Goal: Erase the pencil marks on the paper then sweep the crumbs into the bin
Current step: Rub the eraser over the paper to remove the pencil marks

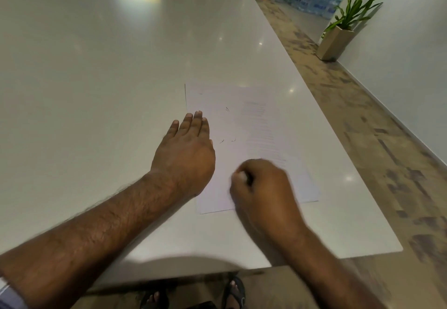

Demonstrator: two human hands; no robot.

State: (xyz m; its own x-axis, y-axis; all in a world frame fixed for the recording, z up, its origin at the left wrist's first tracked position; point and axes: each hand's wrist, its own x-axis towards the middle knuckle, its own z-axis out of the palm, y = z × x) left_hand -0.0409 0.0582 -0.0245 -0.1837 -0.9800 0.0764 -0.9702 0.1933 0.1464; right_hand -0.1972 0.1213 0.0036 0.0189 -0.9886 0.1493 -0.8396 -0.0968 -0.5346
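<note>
– Two hands on the sheet, right?

– Yep. My left hand (186, 149) lies flat, fingers straight, pressing the paper's (244, 125) left edge. Paper sits near the table's (96, 79) right edge, close to me.

– And the right?

– Right hand (261, 185) is fisted on the lower part of the sheet, fingers curled round a small whitish thing, prob. the eraser (241, 175). It's blurred, mostly hidden.

– Marks?

– A few short pencil marks (227, 109) mid-sheet, btwn the hands and above. Faint printed lines on the right half.

– Bin?

– Can't see one. Potted plant (348, 21) on the floor by the wall.
</note>
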